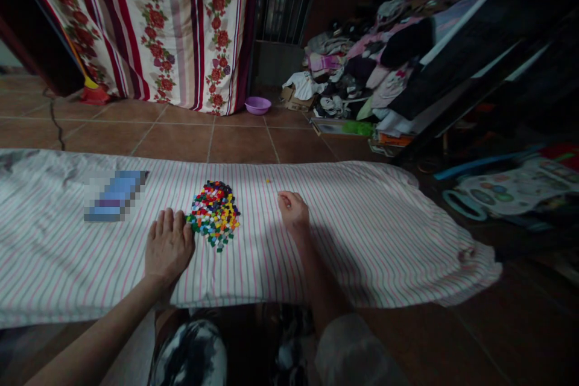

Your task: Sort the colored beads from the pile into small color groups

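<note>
A heap of small multicoloured cubes (214,211) lies on the striped cloth (375,235) in front of me. My left hand (169,244) rests flat on the cloth at the heap's left side, fingers stretched out and close to the nearest cubes. To the right of the heap, my right hand (295,211) is closed, thumb and forefinger curled together; whatever they hold, if anything, is too small to make out. One tiny yellow piece (268,180) sits apart from the heap, just beyond my right hand.
A blurred-out blue flat item (116,196) lies on the cloth at left. Beyond the cloth's far edge are the tiled floor (181,139), a purple basin (257,105), a floral curtain (181,30) and piled clothes (362,66). A patterned item (502,190) is at right.
</note>
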The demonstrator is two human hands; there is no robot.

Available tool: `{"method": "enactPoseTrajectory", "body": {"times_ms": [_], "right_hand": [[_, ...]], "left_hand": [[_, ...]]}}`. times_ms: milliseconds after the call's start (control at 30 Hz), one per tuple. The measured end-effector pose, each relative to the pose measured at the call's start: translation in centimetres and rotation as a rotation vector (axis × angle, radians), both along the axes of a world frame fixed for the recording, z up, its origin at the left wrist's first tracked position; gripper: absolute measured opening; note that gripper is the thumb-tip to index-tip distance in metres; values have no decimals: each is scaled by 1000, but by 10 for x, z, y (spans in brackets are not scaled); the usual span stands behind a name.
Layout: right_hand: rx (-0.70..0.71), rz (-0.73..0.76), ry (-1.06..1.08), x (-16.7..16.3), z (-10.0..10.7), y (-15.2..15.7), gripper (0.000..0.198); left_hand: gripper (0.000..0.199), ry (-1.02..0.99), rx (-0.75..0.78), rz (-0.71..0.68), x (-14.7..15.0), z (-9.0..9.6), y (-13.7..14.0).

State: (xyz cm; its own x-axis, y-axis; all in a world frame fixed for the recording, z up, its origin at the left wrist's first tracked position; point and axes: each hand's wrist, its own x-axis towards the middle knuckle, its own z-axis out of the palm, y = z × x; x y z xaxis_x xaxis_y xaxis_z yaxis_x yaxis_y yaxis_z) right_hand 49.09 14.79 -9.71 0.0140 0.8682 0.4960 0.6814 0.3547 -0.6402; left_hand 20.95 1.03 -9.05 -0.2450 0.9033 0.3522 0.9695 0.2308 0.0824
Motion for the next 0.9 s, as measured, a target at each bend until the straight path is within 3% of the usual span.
{"method": "enactPoseTrajectory", "body": {"times_ms": [200,500,900], "right_hand": [[-89,-100,-116,25,11,38,20],[-137,-110,-184,7,7,70,19],[-166,-171,-228,7,-4,73,18]], "left_hand": [[55,11,7,-8,0,-1,0],[40,-180,161,-68,-24,-15,7],[40,-163,-38,71,-4,9,6]]}}
